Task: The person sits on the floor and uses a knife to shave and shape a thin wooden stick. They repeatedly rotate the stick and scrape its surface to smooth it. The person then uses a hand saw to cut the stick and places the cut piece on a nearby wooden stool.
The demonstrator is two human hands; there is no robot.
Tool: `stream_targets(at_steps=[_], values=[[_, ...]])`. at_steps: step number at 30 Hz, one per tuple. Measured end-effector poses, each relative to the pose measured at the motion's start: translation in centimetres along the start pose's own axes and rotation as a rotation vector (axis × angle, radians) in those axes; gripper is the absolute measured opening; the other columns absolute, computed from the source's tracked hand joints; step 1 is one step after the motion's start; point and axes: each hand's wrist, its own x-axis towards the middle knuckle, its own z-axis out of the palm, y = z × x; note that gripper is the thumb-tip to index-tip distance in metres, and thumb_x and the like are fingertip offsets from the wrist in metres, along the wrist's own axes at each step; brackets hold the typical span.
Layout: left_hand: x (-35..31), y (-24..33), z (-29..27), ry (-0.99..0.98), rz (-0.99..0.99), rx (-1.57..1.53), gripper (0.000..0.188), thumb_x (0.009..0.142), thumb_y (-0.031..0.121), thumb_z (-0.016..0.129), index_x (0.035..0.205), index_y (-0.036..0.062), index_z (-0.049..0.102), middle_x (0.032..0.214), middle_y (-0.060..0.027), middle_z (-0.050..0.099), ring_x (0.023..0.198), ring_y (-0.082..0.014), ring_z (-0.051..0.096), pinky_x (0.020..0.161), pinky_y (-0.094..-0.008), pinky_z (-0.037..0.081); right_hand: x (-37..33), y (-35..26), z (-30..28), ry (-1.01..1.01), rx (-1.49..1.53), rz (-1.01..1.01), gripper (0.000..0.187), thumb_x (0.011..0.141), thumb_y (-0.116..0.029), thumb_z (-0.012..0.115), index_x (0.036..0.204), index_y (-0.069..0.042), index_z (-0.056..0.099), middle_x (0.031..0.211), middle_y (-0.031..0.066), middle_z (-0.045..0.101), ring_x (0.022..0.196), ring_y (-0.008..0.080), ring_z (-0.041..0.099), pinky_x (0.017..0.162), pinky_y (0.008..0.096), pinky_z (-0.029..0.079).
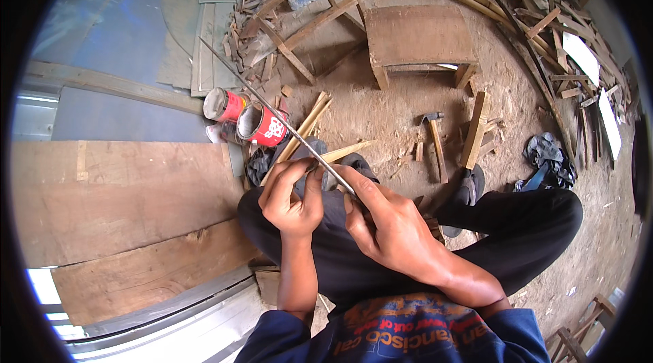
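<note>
A long, thin dark strip [255, 96] slants from the upper left down into my right hand [391, 223]. My right thumb and fingers are closed on its near end, and the strip narrows toward its far tip. Close beside the strip, my left hand [292, 203] has its fingers curled and its thumb pressed toward them. Something small and dark shows at the left fingertips, too little to name. Both hands are above my lap, over my dark trousers [524, 217].
Two red cans [269, 128] stand left of centre. A hammer [437, 145] and a wood block [475, 132] lie ahead to the right. Beyond are a wooden stool [422, 37] and a wooden frame [299, 33]. Brown boards [129, 206] lie at left; scrap wood [544, 23] is piled at far right.
</note>
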Motion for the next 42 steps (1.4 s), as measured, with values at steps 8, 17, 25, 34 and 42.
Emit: stream_targets(at_steps=[8,17,25,34,42], values=[[-1.1,-0.6,-0.8,0.034,0.09,0.009,0.018,0.081,-0.005,0.071,0.096,-0.0082,0.063,0.087,-0.0152,0.066,0.076,-0.0215,0.065,0.066,-0.0282,0.052,-0.6,-0.1,0.7,-0.032,-0.076,0.048,0.049,0.086,-0.013,0.062,0.132,-0.004,0.049,0.079,0.0212,0.061,0.068,0.0406,0.064,0.057,0.0476,0.053],[-1.5,-1.6,-1.2,0.078,0.066,-0.02,0.017,0.084,-0.003,0.069,0.098,-0.0095,0.061,0.09,-0.0164,0.064,0.079,-0.0224,0.066,0.068,-0.0298,0.055,-0.4,1.1,1.5,-0.053,-0.094,0.098,0.049,0.086,-0.016,0.062,0.132,-0.005,0.048,0.078,0.0216,0.062,0.067,0.0424,0.064,0.059,0.0497,0.054],[-1.4,-1.4,-1.1,0.071,0.045,0.01,0.017,0.088,0.001,0.065,0.099,-0.0097,0.057,0.092,-0.0157,0.06,0.079,-0.0201,0.063,0.067,-0.0281,0.052,-0.4,4.0,2.3,-0.041,-0.003,0.164,0.044,0.085,-0.014,0.062,0.126,-0.002,0.053,0.08,0.0236,0.065,0.071,0.0422,0.064,0.063,0.0493,0.053],[-2.0,-2.3,-1.9,0.116,0.042,0.021,0.02,0.089,0.004,0.064,0.099,-0.0086,0.052,0.093,-0.0152,0.057,0.074,-0.0156,0.058,0.064,-0.0252,0.046,-0.5,5.6,3.2,-0.058,-0.111,0.163,0.046,0.084,-0.015,0.064,0.128,-0.006,0.052,0.08,0.0204,0.063,0.068,0.0421,0.064,0.06,0.0493,0.054],[-2.4,-3.0,-2.3,0.116,0.039,-0.014,0.02,0.089,0.003,0.063,0.1,-0.0093,0.051,0.094,-0.018,0.057,0.079,-0.0208,0.06,0.067,-0.0282,0.052,-0.1,6.4,3.6,-0.075,-0.176,0.178,0.047,0.085,-0.017,0.063,0.129,-0.007,0.052,0.084,0.0211,0.063,0.066,0.0416,0.064,0.058,0.0481,0.054]])
